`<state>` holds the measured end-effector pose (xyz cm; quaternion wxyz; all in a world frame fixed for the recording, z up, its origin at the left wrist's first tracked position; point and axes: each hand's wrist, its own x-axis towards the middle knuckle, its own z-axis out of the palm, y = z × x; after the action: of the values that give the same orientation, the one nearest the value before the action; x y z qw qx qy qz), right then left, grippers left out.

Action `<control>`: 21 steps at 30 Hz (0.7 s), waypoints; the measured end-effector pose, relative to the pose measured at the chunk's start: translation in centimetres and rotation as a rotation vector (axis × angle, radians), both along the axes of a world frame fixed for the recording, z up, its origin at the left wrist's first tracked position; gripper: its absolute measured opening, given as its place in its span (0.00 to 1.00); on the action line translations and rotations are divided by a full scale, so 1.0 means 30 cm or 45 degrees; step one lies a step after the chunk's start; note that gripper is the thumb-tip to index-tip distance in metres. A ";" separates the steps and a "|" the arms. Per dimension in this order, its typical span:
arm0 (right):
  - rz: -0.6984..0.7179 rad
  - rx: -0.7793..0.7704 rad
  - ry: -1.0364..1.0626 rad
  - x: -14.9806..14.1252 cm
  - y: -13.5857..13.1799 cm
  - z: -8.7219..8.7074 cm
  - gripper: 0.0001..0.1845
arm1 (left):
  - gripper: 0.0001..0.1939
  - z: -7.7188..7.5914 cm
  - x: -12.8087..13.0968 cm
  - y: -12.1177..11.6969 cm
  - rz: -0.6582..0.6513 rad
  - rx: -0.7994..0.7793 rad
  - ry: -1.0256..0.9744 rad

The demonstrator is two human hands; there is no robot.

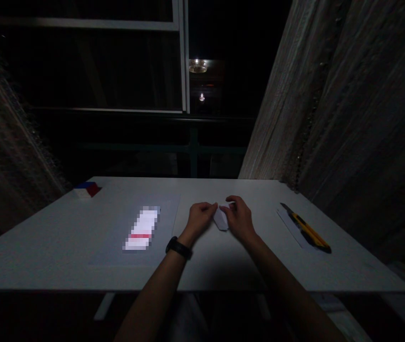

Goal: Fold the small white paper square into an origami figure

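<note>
Between the near and far edges of the bench [38, 256], our left hand [199, 217] and right hand [240, 219] pinch folded paper [221, 221]; we should press creases evenly.

From my remote station I am seeing a left forearm [158, 292] and a right forearm [284, 278], both showing bare. The left wrist is wearing a black, watch-like band [181, 249] with a rounded dark bulge; dim light is hiding its finer markings. The left hand [200, 217] and right hand [241, 222] are showing bare fingers.
</note>
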<state>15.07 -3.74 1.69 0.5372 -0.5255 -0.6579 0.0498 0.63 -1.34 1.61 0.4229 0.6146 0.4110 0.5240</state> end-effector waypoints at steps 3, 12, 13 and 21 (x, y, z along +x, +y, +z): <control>-0.001 0.014 0.026 -0.001 0.003 -0.005 0.12 | 0.15 0.003 -0.004 0.001 -0.006 -0.051 -0.008; 0.164 -0.032 0.031 0.000 -0.004 -0.007 0.10 | 0.18 -0.004 0.004 -0.007 -0.297 -0.251 -0.244; 0.162 -0.046 0.050 -0.001 -0.004 -0.005 0.10 | 0.16 -0.008 0.003 -0.003 -0.256 -0.233 -0.211; 0.344 -0.287 0.427 0.016 0.032 -0.010 0.22 | 0.15 0.006 -0.020 0.013 -0.037 -0.339 -0.361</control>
<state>15.54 -2.78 1.40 0.5653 -0.4738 -0.6141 0.2807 0.02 -0.94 1.77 0.5616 0.4792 0.4040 0.5402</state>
